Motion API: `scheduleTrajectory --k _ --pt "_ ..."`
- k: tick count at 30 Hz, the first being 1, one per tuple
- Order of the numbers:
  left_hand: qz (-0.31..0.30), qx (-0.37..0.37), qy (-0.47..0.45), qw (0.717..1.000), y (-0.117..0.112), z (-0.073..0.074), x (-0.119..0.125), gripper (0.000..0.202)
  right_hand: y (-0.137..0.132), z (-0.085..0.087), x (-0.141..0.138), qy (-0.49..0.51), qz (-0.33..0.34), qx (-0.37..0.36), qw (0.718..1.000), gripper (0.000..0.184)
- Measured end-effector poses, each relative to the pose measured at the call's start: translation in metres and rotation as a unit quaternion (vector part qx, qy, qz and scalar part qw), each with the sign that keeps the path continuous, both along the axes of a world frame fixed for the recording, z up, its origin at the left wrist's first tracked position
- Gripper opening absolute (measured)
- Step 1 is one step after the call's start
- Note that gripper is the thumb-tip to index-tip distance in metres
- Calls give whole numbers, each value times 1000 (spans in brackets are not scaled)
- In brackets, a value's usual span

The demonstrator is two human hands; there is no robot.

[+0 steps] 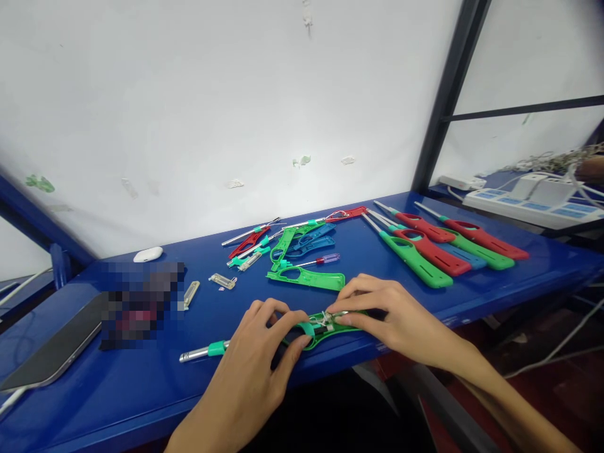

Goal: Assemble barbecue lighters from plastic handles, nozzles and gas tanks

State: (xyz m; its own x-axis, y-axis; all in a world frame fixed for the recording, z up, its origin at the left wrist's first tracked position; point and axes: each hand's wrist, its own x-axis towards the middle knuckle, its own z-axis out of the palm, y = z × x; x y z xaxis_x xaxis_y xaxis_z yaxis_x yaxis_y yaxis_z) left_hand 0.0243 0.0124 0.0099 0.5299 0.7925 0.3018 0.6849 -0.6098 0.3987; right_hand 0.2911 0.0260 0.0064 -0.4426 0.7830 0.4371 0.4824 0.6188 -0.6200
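A green lighter body [317, 330] with a metal nozzle [193, 355] lies open near the front edge of the blue bench [519, 277]. My left hand [257, 362] is closed on its handle loop, thumb and fingers curled round it. The fingertips of my right hand [382, 314] pinch at the small metal parts inside the open shell. Just behind lies a loose green shell half [306, 278].
Several assembled red and green lighters [434, 248] lie at the right. Loose red, blue and green shell halves [292, 242], a small screwdriver [323, 260] and metal bits [223, 281] sit mid-bench. A phone [51, 352] and a white case [148, 254] lie left. Power strips [533, 204] rest at far right.
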Motion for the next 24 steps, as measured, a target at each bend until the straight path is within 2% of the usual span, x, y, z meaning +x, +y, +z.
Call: scheduleTrajectory --k 8,24 --pt "-5 2 11 1000 0 0 0 23 0 0 -1 -7 -4 -6 1000 19" --pt "-16 14 26 999 0 1 0 28 -6 -1 -2 -54 -22 48 997 23"
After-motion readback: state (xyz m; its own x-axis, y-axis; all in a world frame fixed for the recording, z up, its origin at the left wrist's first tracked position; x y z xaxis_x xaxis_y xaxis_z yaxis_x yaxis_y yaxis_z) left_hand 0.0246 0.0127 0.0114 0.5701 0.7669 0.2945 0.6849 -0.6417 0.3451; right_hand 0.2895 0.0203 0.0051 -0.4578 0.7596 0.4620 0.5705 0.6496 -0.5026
